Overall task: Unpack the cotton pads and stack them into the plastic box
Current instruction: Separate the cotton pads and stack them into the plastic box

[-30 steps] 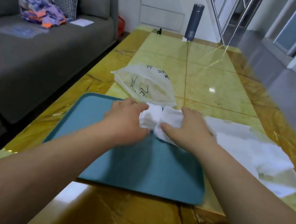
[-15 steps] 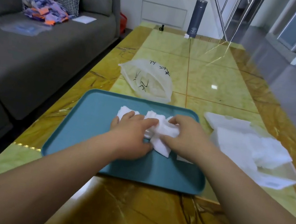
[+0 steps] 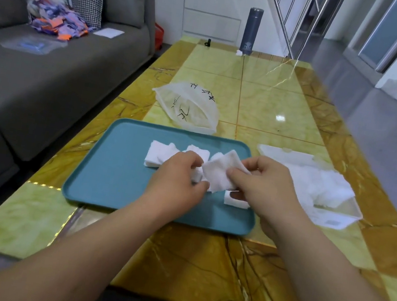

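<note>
Tabletop (image 3: 264,103): one tray (image 3: 115,178), two hands (image 3: 177,180) (image 3: 267,187)

Soft daylight, glare spot on table (image 3: 280,118) (edges warped)

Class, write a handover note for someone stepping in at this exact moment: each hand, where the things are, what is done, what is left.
Hands: the left hand and right hand both pinch one cotton pad above the teal tray.
Things: loose pads lie on the tray. The plastic box stands right of it with a white pile on top. The plastic bag lies beyond the tray.
Done: pads are out on the tray.
Left: stack the tray's pads into the box.
</note>
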